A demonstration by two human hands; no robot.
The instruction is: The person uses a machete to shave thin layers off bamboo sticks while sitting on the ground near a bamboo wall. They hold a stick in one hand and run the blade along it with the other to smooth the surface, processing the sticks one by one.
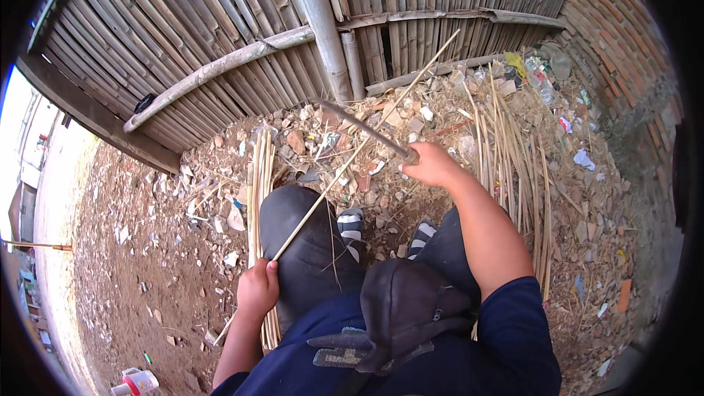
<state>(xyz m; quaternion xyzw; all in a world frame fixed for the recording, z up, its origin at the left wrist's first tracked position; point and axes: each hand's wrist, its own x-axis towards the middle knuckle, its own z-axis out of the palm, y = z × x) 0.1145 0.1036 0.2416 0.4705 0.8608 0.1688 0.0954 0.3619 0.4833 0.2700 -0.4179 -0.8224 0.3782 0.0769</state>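
My left hand (258, 287) is closed around a long, thin bamboo strip (319, 200) beside my left knee. The strip slants up over the knee, away to the far right, with its lower end sticking out behind the hand. In my right hand (431, 165), out ahead of the right knee, is the handle of a long-bladed knife (359, 125). Its dark, narrow blade points to the far left and crosses the strip; whether they touch, I cannot tell.
Bamboo strips lie in a bundle (260, 176) by my left leg and in a looser pile (513, 169) on the right. Rubble and litter cover the ground (176, 249). A bamboo wall (220, 44) stands ahead, a brick wall (623, 37) at right, and a white-and-red container (136, 381) lower left.
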